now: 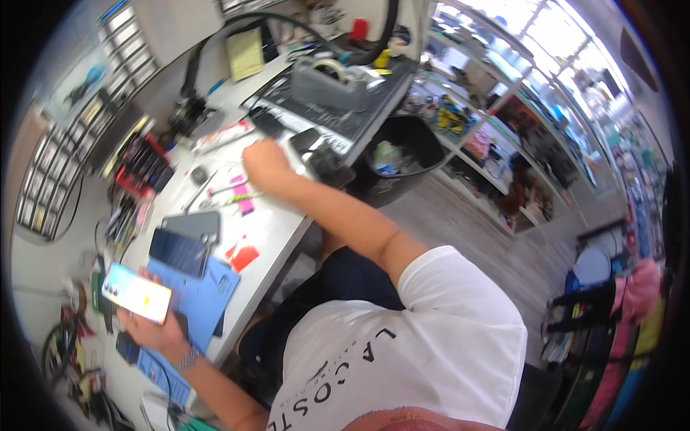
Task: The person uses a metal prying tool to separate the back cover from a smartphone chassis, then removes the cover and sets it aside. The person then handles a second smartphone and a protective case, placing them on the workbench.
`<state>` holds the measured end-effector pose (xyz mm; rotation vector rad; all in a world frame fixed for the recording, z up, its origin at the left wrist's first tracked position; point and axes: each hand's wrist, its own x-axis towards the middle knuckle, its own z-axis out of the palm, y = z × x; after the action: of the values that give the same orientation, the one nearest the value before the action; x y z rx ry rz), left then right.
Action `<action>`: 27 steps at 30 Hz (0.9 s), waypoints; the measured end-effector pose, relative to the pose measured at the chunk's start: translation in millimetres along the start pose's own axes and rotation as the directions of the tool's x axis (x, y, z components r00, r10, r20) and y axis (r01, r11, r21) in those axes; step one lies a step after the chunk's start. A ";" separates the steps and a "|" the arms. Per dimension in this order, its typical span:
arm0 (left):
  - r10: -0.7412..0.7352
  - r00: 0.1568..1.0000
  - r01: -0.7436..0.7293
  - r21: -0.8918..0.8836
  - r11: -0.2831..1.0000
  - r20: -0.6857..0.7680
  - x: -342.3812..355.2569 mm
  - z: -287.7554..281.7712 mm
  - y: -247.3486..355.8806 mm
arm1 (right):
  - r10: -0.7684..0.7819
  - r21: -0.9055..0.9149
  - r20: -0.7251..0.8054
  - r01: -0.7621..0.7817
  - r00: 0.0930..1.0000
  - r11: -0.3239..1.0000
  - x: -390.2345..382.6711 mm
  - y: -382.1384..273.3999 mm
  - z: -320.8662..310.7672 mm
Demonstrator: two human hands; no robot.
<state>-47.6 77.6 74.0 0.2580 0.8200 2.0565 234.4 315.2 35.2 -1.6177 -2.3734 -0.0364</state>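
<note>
My left hand point(154, 330) holds a shiny, pale phone point(136, 293) above the blue work mat point(212, 294) at lower left. A dark phone point(176, 251) and a grey one point(194, 224) lie just beyond it. My right hand point(264, 161) is on or just above the white desk point(269, 244) with fingers curled; what it holds, if anything, is hidden. Close to it are dark objects point(320, 156), a white-and-red tube point(224, 135), pink strips point(243, 197) and thin tools point(219, 190). Red scraps point(244, 258) lie near the desk's front edge.
A tape dispenser point(327, 86) sits on a dark mat at the back. A black bin point(399, 158) stands past the desk's right end, before crowded shelves point(489, 136). A red tool rack point(140, 161) and cables line the desk's left side.
</note>
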 end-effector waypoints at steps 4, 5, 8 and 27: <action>-0.066 0.813 0.179 -0.141 0.974 0.579 21.2 -53.8 5.5 | -0.207 0.387 -0.614 0.518 0.762 0.763 -7.5 -18.2 -0.4; -0.076 0.960 0.077 0.006 0.997 0.269 16.4 -33.2 0.6 | -0.256 0.418 -0.645 0.613 0.720 0.670 -20.0 -35.2 -22.7; -0.080 0.851 0.190 -0.163 0.968 0.519 22.4 -53.8 -3.8 | -0.461 0.436 -0.666 0.808 0.586 0.397 -54.5 -102.4 -37.8; -0.075 0.950 0.070 0.028 0.997 0.304 7.3 -36.4 -4.2 | -0.620 0.213 -0.758 0.975 0.203 0.059 -66.8 -182.2 -25.9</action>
<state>-66.0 68.4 42.8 0.5329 0.6459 1.8803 95.4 181.4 68.1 0.3540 -2.0854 0.1803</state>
